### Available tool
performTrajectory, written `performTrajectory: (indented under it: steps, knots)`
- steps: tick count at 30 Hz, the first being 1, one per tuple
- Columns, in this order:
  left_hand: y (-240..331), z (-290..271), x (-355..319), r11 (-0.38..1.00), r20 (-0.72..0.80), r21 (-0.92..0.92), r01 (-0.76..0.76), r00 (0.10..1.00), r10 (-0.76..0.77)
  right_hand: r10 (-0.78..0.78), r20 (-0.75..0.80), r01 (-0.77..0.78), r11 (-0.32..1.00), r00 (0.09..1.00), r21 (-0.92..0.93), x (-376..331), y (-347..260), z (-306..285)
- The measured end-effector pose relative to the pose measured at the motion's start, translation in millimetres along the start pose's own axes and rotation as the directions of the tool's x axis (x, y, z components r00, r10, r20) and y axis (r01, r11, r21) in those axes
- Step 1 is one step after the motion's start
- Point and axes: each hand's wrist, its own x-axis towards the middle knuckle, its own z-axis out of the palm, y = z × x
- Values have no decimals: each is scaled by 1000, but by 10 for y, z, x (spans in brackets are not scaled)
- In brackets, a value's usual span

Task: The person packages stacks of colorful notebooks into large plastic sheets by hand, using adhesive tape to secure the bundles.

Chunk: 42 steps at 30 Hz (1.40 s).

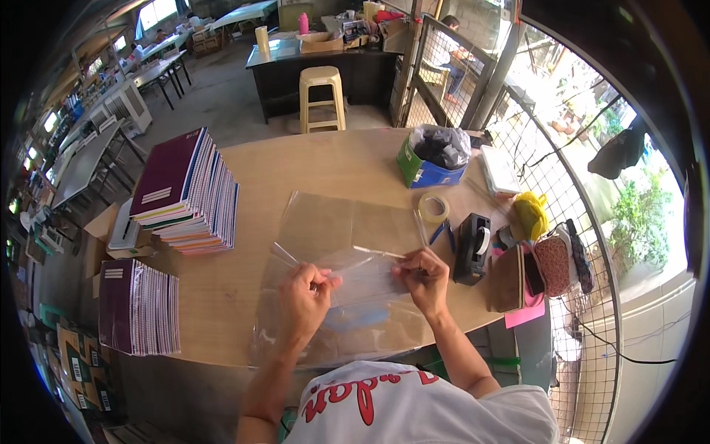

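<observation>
My left hand [309, 297] and my right hand [424, 281] are both closed in a pinch on a clear plastic sheet [361, 280], stretched between them just above the table. Its upper edge catches the light as bright streaks; whether it is a flat sheet or a bag I cannot tell. Beneath it, more clear plastic sheets [325, 216] lie spread over the table toward my body. A bluish patch shows through the plastic between my forearms. Just right of my right hand are blue pens [441, 235] and a black tape dispenser [472, 250].
Tall notebook stacks [174, 174] with dark purple covers stand at the left; another notebook stack [139, 307] is nearer. A tape roll [434, 208], a box with a dark plastic liner [435, 157], a yellow bundle [530, 214] and pouches [553, 265] line the right side, beside a wire mesh [584, 296].
</observation>
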Motion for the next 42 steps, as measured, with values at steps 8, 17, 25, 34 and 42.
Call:
performTrajectory:
  steps: [8, 17, 25, 34, 42]
  knots:
    - [-396, 307, 123, 959, -63, 238, -156, 983, 175, 88, 75, -90, 996, 993, 27, 72, 443, -149]
    - [-626, 124, 310, 828, 187, -288, 481, 876, -444, 642, 656, -887, 452, 397, 94, 736, 493, -176]
    - [-486, 335, 220, 833, 111, -500, 237, 972, -209, 485, 573, -717, 632, 661, 293, 553, 623, -277]
    - [-485, 371, 272, 957, 8, -278, 89, 996, -91, -413, 412, 515, 839, 812, -176, 356, -368, -72]
    - [-517, 402, 227, 975, -142, -222, 23, 988, -56, -275, 120, 285, 956, 954, -75, -621, -169, 165]
